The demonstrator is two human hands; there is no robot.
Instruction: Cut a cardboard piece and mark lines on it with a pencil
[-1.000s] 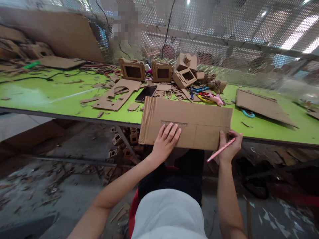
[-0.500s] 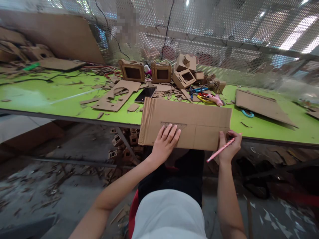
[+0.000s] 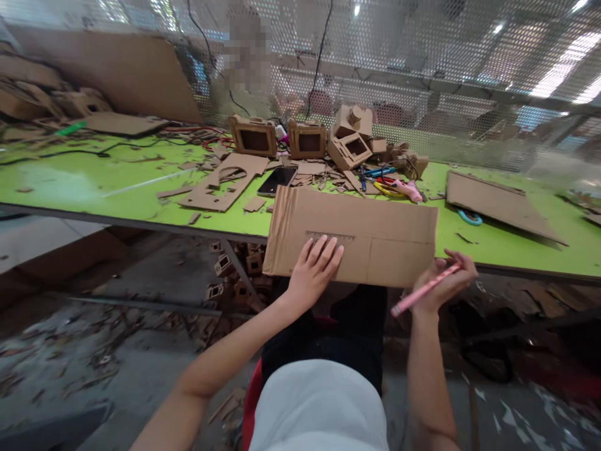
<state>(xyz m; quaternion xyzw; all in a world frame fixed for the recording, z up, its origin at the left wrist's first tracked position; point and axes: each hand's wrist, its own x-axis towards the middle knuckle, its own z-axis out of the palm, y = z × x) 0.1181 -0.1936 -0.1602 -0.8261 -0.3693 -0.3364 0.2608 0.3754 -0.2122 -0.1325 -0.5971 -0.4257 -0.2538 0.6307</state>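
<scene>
A large cardboard sheet [image 3: 366,225] lies half on the green table [image 3: 94,181], overhanging its front edge above my lap. My left hand [image 3: 313,270] presses flat on the sheet's lower left part, fingertips at a clear ruler [image 3: 331,237] lying on it. My right hand [image 3: 444,285] holds a pink pencil [image 3: 425,289] just off the sheet's lower right corner, the pencil pointing up and right.
Behind the sheet are a phone [image 3: 277,180], cut-out cardboard scraps [image 3: 220,181], small cardboard boxes [image 3: 253,134], pens and pink tools [image 3: 399,186]. Another cardboard sheet [image 3: 498,200] and a blue loop lie to the right. Perforated metal mesh backs the table. Scraps litter the floor.
My right hand with the pencil has drawn back from the sheet's lower right edge, moving slightly right and down. The left hand stays pressed on the sheet.
</scene>
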